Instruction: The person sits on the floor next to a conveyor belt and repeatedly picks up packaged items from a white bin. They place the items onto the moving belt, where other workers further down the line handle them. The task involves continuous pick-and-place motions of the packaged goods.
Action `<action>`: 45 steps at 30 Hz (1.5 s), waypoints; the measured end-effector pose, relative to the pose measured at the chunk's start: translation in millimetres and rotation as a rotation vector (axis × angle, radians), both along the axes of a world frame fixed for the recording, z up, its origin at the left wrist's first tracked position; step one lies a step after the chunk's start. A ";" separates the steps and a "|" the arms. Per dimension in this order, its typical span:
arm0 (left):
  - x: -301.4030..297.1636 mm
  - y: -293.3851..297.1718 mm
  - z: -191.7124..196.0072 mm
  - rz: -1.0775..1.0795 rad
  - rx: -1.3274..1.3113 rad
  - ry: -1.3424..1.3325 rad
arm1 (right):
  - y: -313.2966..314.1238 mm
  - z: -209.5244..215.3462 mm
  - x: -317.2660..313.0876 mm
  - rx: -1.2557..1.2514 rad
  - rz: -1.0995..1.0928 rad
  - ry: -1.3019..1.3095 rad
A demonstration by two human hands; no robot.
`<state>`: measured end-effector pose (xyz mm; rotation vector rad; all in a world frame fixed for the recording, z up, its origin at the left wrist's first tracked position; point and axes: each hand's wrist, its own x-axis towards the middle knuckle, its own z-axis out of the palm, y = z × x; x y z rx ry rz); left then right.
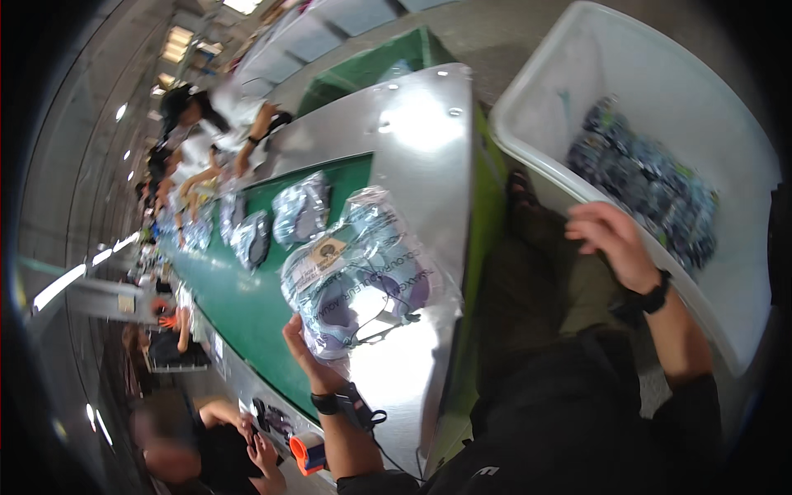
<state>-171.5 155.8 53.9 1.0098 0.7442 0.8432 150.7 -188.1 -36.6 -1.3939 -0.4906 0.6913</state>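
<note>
At the far left, lit strip lamps (58, 289) are seen beyond the line. Below them, a co-worker in black (219, 454) is seated or stooped at the table's edge, with both hands brought close together; what is held there cannot be told. Higher up, a co-worker in white (231, 128) is bent over the far side, with a dark cap worn. Between these two, a green belt (210, 285) is set into a metal table (322, 136), and small clear bags (252, 239) are spread along it. An orange ring (307, 454) is placed beside the left forearm.

The left hand (315, 363) is laid against the lower left edge of a large bag (392, 247); whether the bag is gripped or only touched cannot be told. Pale blue and purple goods are enclosed in this bag, which is positioned across the belt's end and the bare metal.

To the right, the right hand (612, 243) is held loosely spread, fingers slightly bent, with nothing seen in it. Beside it, a white bin (536, 107) is partly filled with bagged goods (643, 186).
</note>
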 end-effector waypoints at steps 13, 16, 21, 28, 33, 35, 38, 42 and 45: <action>108.8 -133.8 -65.1 -0.454 -0.567 0.003 | 51.3 -17.7 -77.6 0.143 0.066 0.624; 111.8 -135.6 -62.1 -0.494 -0.490 0.027 | 34.2 -9.5 -62.0 0.101 0.086 0.585; 121.3 -131.2 -74.7 -0.661 -0.220 0.023 | 8.8 11.6 -25.3 0.108 0.030 0.481; 117.4 -76.7 -87.1 -0.505 -0.071 0.159 | -43.5 9.5 57.2 0.057 -0.279 0.259; 116.7 -40.5 -105.4 -0.305 -0.058 0.251 | -95.3 -25.1 119.4 -0.139 -0.519 0.199; 115.6 -32.4 -114.2 -0.222 -0.051 0.269 | -120.4 -48.6 142.3 -0.263 -0.595 0.155; 110.1 -28.2 -121.7 -0.289 0.004 0.236 | -151.9 -87.0 174.1 -0.495 -0.683 0.182; 108.6 -28.0 -122.8 -0.324 0.087 0.244 | -179.5 -121.9 197.3 -0.612 -0.674 0.167; 109.2 -27.3 -121.7 -0.349 0.064 0.247 | -173.0 -138.7 203.9 -0.676 -0.717 0.076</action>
